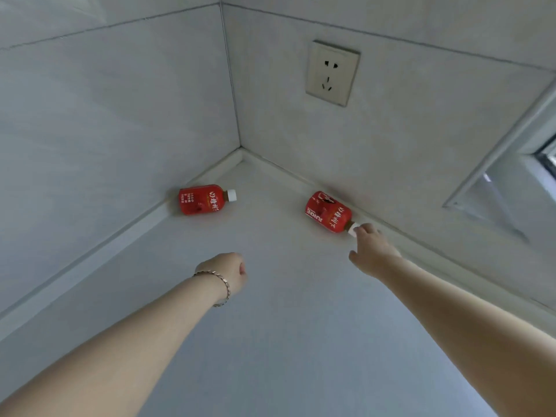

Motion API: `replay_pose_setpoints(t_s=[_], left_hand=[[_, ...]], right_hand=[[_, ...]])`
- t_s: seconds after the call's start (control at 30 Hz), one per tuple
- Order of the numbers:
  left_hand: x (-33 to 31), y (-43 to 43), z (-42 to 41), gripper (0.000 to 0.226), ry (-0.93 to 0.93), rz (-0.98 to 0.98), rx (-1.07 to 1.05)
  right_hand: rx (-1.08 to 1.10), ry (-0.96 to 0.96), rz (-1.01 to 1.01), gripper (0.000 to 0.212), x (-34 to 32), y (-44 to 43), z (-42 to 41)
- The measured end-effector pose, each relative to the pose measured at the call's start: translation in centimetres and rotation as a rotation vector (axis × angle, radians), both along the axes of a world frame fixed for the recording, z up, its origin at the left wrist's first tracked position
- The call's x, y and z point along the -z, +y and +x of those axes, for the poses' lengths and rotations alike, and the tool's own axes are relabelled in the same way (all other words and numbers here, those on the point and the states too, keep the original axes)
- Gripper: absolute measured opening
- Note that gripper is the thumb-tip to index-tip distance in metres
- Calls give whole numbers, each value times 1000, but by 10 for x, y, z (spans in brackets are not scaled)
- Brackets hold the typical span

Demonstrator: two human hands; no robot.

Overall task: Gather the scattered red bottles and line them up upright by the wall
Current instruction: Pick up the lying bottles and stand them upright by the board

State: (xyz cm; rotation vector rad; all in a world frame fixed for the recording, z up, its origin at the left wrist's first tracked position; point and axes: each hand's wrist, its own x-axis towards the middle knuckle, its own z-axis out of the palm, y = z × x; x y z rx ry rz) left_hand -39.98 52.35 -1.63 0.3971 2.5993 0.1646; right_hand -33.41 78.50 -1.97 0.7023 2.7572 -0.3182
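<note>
Two red bottles with white caps lie on their sides on the white surface near the corner. The left bottle (201, 200) rests against the left wall, its cap pointing right. The right bottle (328, 211) lies along the right wall, its cap toward me. My right hand (371, 251) reaches to it, with fingertips touching the white cap; a full grip on the cap does not show. My left hand (225, 273), with a bracelet on the wrist, hovers over the surface with curled fingers and holds nothing. It is well short of the left bottle.
Two grey tiled walls meet at a corner (240, 149) behind the bottles. A wall socket (332, 73) sits on the right wall above the right bottle. A window recess (511, 188) opens at the far right.
</note>
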Motion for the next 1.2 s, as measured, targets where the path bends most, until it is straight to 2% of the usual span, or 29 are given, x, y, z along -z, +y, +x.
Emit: replay_pose_setpoints(t_s=[0.07, 0.2, 0.27, 0.4, 0.5, 0.57, 0.7, 0.83, 0.97, 1.07, 1.13, 1.2], left_hand=[[11, 6, -25, 11, 12, 1, 0], [29, 11, -58, 10, 15, 53, 9], [35, 10, -65, 14, 6, 66, 19], [45, 4, -66, 13, -31, 139, -10], [46, 4, -65, 21, -10, 177, -21], [43, 7, -69, 25, 56, 195, -3], [31, 19, -100, 36, 298, 207, 81], [35, 15, -145, 64, 471, 63, 174], [52, -2, -181, 87, 379, -73, 16], [60, -3, -186, 75, 446, -101, 2], [60, 0, -183, 60, 520, -168, 62], [57, 4, -178, 54, 537, -254, 147]], right_hand=[[70, 18, -12, 53, 19, 11, -31], [285, 97, -156, 46, 52, 19, -63], [313, 144, -148, 46, 61, 20, -66], [147, 114, 4, 38, 56, 14, -49], [76, 236, 18, 38, 23, 6, -36], [15, 296, 70, 38, -2, 2, -38], [-67, 127, 86, 34, -15, -9, -50], [-47, 157, 90, 32, -5, -16, -52], [-41, 149, 128, 39, -3, -16, -54], [-25, 128, 110, 41, -3, -17, -55], [-12, 112, 108, 40, -4, -19, -55], [-2, 106, 103, 37, -5, -20, -54]])
